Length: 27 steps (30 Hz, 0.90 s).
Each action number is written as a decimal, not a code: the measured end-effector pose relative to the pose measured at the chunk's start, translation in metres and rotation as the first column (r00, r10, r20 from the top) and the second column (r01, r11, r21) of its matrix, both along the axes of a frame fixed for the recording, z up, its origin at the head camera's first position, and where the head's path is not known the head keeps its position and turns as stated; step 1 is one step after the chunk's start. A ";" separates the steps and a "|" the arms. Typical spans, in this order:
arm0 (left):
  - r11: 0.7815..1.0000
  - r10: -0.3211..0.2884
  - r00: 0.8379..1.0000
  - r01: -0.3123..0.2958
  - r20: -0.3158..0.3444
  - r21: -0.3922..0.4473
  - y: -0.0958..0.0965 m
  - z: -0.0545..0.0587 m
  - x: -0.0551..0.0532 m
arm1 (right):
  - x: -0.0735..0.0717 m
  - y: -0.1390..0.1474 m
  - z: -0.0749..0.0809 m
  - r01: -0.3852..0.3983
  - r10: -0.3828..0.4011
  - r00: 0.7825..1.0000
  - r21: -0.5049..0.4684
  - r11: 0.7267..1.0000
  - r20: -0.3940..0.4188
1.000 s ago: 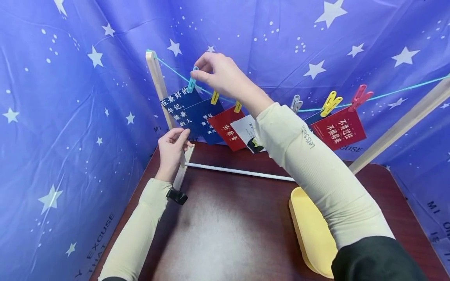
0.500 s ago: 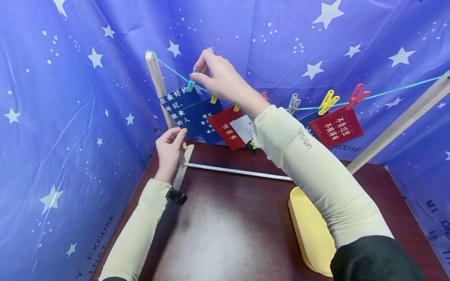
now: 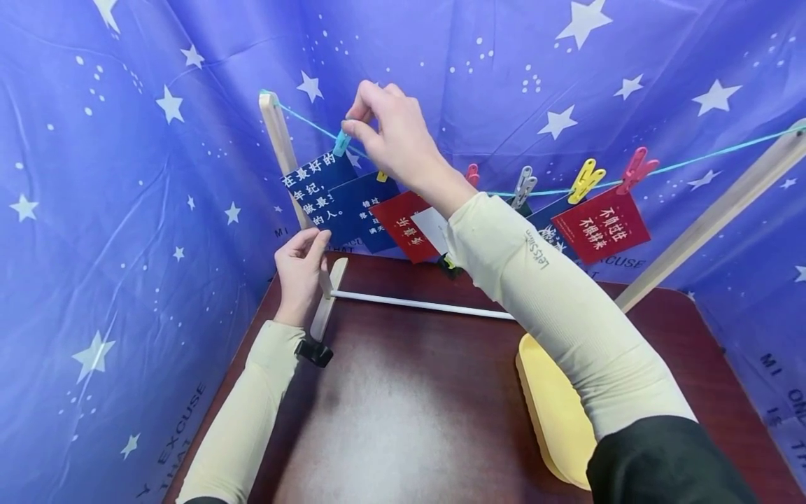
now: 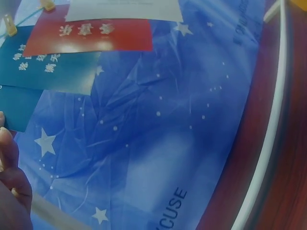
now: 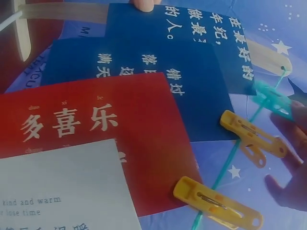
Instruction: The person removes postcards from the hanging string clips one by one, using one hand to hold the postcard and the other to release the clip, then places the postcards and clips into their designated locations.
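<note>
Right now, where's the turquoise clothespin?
In the head view, the turquoise clothespin is above and left of centre, pinched by the right hand at the top-right corner of the leftmost blue card, left of the nearest yellow clothespin.

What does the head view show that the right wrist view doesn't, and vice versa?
Head only: yellow container, gray clip, pink-red clips, such as the one far right, and the black device at the left wrist.

Right wrist only: readable "kind and warm" on the white card and small letters above the characters on the red card behind it.

Both: those two cards, leftmost blue card, turquoise line, right hand pinching the turquoise clip, left hand (just a fingertip in right wrist).
</note>
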<state>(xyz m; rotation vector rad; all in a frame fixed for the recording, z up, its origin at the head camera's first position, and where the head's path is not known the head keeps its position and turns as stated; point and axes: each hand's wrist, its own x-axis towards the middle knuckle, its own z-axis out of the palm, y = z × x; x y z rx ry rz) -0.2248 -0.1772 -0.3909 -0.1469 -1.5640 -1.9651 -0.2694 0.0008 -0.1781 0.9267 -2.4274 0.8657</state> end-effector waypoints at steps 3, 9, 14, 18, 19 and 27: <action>1.000 0.002 1.000 -0.002 0.000 0.002 -0.002 0.000 0.000 | 0.000 0.001 0.001 0.016 -0.017 0.999 -0.017 1.000 -0.049; 0.999 0.025 1.000 -0.025 -0.002 -0.029 -0.006 0.000 0.003 | 0.002 0.003 -0.002 0.026 -0.030 0.995 -0.048 0.999 -0.092; 0.996 0.052 0.999 -0.052 -0.001 -0.071 -0.014 -0.003 0.007 | 0.002 0.004 -0.008 0.013 -0.026 0.990 -0.092 0.996 -0.139; 0.992 0.063 0.998 -0.063 -0.007 -0.106 -0.018 -0.004 0.009 | 0.005 0.006 -0.009 0.001 -0.019 0.989 -0.121 0.993 -0.149; 0.992 0.063 0.998 -0.063 -0.008 -0.105 -0.019 -0.004 0.009 | 0.006 0.006 -0.010 -0.002 -0.017 0.988 -0.124 0.992 -0.151; 0.993 0.073 0.997 -0.072 0.003 -0.091 -0.023 -0.007 0.012 | 0.010 0.015 -0.014 -0.029 0.000 0.978 -0.136 0.990 -0.211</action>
